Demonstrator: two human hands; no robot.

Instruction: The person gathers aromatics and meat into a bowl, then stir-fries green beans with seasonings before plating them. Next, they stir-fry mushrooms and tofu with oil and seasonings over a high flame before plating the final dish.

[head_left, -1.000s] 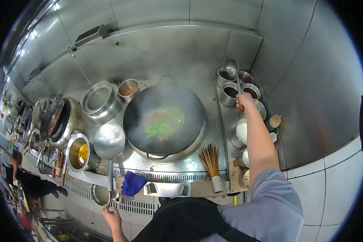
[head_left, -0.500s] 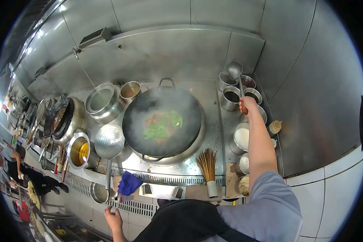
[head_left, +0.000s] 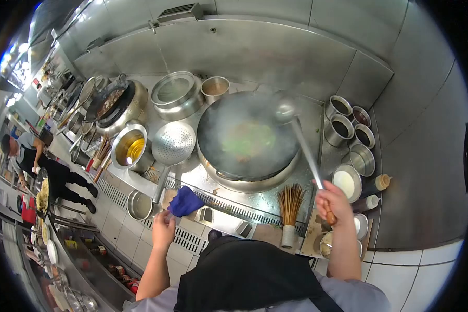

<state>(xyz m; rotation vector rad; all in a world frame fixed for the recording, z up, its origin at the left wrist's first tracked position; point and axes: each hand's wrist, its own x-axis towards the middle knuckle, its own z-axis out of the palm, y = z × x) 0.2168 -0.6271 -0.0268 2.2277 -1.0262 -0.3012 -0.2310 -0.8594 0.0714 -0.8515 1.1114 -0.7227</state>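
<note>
My right hand (head_left: 334, 203) is wrapped around the wooden-ended handle of a long ladle (head_left: 308, 148). The ladle's bowl hangs at the right rim of a black wok (head_left: 213, 148), blurred by motion and steam. Inside the wok, green vegetables (head_left: 249, 139) and some brownish pieces show hazily through the steam. My left hand (head_left: 164, 230) is just short of a crumpled blue cloth (head_left: 185, 202) on the counter edge; its fingers are loosely bent and apart, with nothing seen in them.
A perforated skimmer (head_left: 173, 143) rests beside a pot of yellow oil (head_left: 131, 148). Metal pots of dark sauce (head_left: 340, 128) and white powder or liquid (head_left: 347, 181) line the right side. A bamboo brush (head_left: 290, 210) lies in front. Another person (head_left: 49, 169) stands at far left.
My right hand has brought the ladle from above the sauce pots back and left toward the wok. My left hand has risen toward the blue cloth. The camera view has shifted.
</note>
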